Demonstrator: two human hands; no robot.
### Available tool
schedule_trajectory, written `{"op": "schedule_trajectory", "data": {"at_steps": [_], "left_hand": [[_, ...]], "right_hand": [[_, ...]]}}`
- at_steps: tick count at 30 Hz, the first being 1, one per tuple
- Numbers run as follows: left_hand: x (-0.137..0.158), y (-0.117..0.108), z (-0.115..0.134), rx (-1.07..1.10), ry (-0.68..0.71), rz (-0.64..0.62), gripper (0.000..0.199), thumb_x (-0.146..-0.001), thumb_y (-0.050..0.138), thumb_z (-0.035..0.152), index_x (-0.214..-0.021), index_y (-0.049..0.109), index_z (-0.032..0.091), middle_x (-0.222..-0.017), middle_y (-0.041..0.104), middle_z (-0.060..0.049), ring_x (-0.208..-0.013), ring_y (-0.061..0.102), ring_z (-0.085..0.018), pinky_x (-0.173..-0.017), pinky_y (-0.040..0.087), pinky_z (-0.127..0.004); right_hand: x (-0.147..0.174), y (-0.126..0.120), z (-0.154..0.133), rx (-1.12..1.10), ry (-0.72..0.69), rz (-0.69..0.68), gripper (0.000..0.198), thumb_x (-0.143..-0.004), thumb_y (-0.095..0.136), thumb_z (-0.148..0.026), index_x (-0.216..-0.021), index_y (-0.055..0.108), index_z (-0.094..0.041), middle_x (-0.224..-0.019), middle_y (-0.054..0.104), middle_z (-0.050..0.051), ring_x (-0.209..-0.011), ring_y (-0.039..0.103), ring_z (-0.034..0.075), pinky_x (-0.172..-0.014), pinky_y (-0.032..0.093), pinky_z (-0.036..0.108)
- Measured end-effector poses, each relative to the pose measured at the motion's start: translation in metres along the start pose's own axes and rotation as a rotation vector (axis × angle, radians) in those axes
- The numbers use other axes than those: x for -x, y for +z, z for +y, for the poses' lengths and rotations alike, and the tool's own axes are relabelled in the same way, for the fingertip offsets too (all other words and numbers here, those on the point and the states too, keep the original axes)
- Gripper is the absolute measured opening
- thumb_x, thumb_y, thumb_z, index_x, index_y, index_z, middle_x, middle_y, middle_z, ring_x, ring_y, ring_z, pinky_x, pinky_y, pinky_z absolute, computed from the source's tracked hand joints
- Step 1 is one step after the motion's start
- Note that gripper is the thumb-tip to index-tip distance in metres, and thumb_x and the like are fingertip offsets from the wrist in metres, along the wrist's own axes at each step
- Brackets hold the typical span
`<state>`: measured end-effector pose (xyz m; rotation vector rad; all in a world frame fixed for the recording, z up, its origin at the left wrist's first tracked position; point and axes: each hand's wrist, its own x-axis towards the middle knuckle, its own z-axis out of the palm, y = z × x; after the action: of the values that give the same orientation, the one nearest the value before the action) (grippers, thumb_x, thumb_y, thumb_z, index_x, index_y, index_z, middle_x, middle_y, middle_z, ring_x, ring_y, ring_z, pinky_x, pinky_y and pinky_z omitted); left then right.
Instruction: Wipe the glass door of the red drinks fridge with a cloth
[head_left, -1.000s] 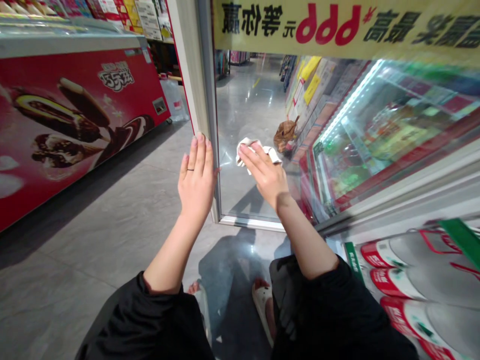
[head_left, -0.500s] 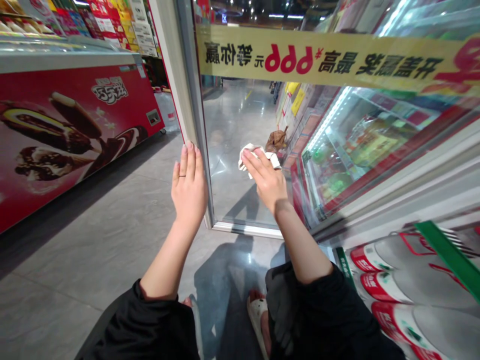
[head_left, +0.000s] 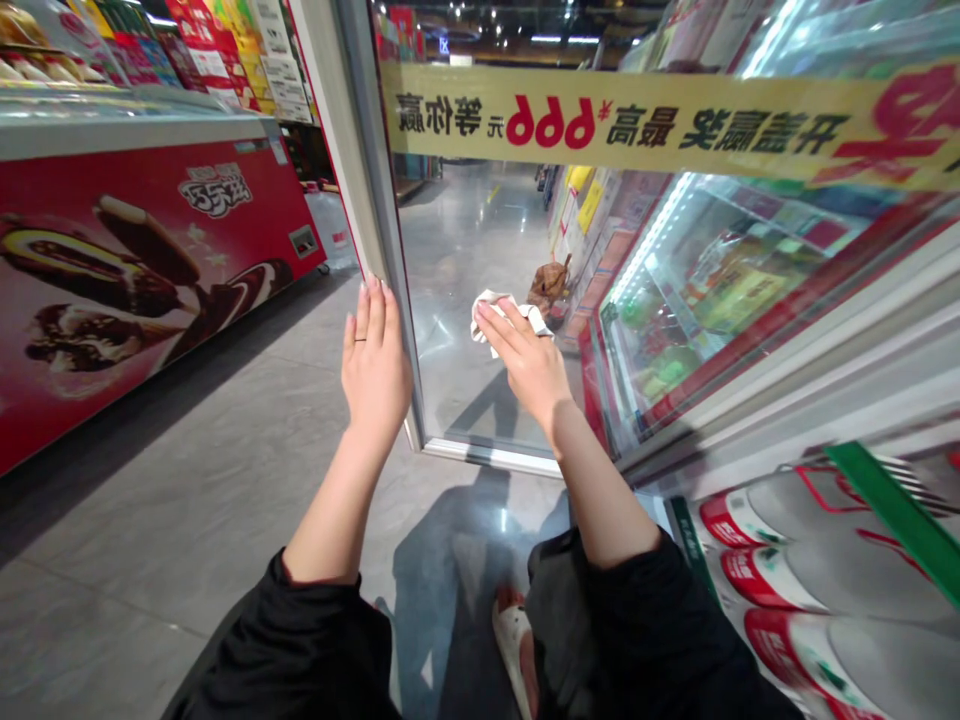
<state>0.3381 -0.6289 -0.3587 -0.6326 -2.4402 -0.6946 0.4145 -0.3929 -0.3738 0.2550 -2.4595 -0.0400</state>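
A tall glass door [head_left: 465,400] with a pale metal frame stands swung out in front of me. My left hand [head_left: 375,360] rests against the frame's left edge, its fingers straight and a ring on one of them. Under the fingers of my right hand [head_left: 534,372] is a crumpled white cloth [head_left: 486,306], pressed flat to the glass in the door's lower half. Across the upper glass runs a yellow strip [head_left: 660,165] with mirrored lettering.
A red ice-cream chest freezer [head_left: 150,240] stands at the left. To the right, a lit cooler [head_left: 750,300] shows through the glass, and large white-and-red containers [head_left: 795,575] sit nearby on the right. A brown crumpled object [head_left: 549,283] appears behind the glass.
My right hand and the cloth have shifted slightly left, while the view has turned a little. My left hand keeps its place on the door frame.
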Motion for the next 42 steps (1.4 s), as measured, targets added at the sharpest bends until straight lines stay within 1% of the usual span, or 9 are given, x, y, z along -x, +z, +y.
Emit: {"op": "schedule_trajectory", "data": {"at_steps": [6,11,14,17,23,27,32,38,42], "left_hand": [[-0.011,0.007,-0.001,0.034,0.019,0.005,0.079,-0.100,0.037,0.003,-0.178,0.030,0.011,-0.190,0.019,-0.011,-0.178,0.015,-0.026,-0.147,0.016,-0.053],[-0.020,0.009,0.000,0.011,0.031,-0.009,0.082,-0.095,0.037,0.000,-0.177,0.031,0.007,-0.189,0.021,-0.014,-0.178,0.018,-0.026,-0.146,0.018,-0.055],[-0.024,0.007,0.000,-0.007,0.045,-0.026,0.081,-0.096,0.037,0.001,-0.176,0.032,0.007,-0.189,0.023,-0.015,-0.178,0.020,-0.027,-0.146,0.018,-0.055],[-0.028,0.006,-0.001,-0.014,0.054,-0.050,0.078,-0.098,0.037,0.002,-0.176,0.034,0.006,-0.188,0.024,-0.016,-0.177,0.021,-0.027,-0.146,0.018,-0.055],[-0.034,0.007,0.001,0.004,0.049,-0.052,0.082,-0.093,0.037,-0.002,-0.175,0.035,0.007,-0.189,0.024,-0.016,-0.177,0.022,-0.028,-0.146,0.018,-0.056],[-0.036,0.010,0.003,0.041,0.032,-0.050,0.086,-0.092,0.041,0.000,-0.177,0.033,0.009,-0.189,0.023,-0.016,-0.178,0.021,-0.028,-0.146,0.016,-0.055],[-0.037,0.017,-0.001,0.103,0.024,-0.033,0.092,-0.089,0.050,0.003,-0.178,0.033,0.017,-0.191,0.020,-0.013,-0.178,0.017,-0.030,-0.147,0.013,-0.057],[-0.036,0.024,0.001,0.138,0.007,-0.015,0.095,-0.088,0.052,0.003,-0.180,0.029,0.017,-0.192,0.016,-0.013,-0.179,0.012,-0.031,-0.147,0.010,-0.057],[-0.034,0.025,0.003,0.125,-0.002,0.011,0.096,-0.088,0.051,0.003,-0.180,0.028,0.022,-0.192,0.017,-0.009,-0.179,0.012,-0.027,-0.147,0.011,-0.056]], "right_hand": [[-0.004,-0.011,0.009,-0.021,0.206,0.108,0.093,-0.104,0.027,0.007,-0.183,0.012,-0.041,-0.183,0.044,-0.003,-0.174,0.032,0.031,-0.126,0.059,0.053],[-0.019,-0.006,-0.001,-0.012,0.090,-0.076,0.089,-0.103,0.025,0.009,-0.180,0.032,-0.034,-0.183,0.041,-0.003,-0.174,0.033,0.028,-0.112,0.067,0.043],[-0.011,-0.002,0.003,-0.012,0.065,-0.139,0.089,-0.102,0.026,0.009,-0.180,0.032,-0.033,-0.183,0.041,-0.002,-0.173,0.036,0.028,-0.108,0.070,0.042],[0.002,-0.006,0.017,0.004,0.139,-0.067,0.095,-0.101,0.029,0.009,-0.182,0.019,-0.039,-0.183,0.042,-0.001,-0.172,0.036,0.032,-0.112,0.069,0.048],[0.000,-0.015,0.036,0.026,0.244,0.110,0.098,-0.103,0.031,0.007,-0.182,-0.002,-0.042,-0.187,0.035,-0.001,-0.176,0.022,0.033,-0.134,0.047,0.062],[0.000,-0.011,0.043,0.003,0.142,0.036,0.099,-0.100,0.033,0.009,-0.182,0.012,-0.043,-0.183,0.043,-0.004,-0.175,0.030,0.030,-0.121,0.063,0.052],[0.014,-0.018,0.054,0.042,0.087,0.015,0.090,-0.100,0.030,0.009,-0.177,0.040,-0.038,-0.176,0.054,-0.003,-0.170,0.042,0.026,-0.117,0.066,0.051],[0.002,-0.025,0.046,0.030,0.185,0.083,0.094,-0.101,0.035,0.005,-0.183,0.021,-0.038,-0.183,0.045,-0.002,-0.175,0.030,0.030,-0.121,0.062,0.048],[-0.003,-0.021,0.042,-0.010,0.114,-0.003,0.095,-0.099,0.032,0.009,-0.181,0.028,-0.040,-0.183,0.045,-0.004,-0.175,0.031,0.026,-0.116,0.065,0.046]]}}
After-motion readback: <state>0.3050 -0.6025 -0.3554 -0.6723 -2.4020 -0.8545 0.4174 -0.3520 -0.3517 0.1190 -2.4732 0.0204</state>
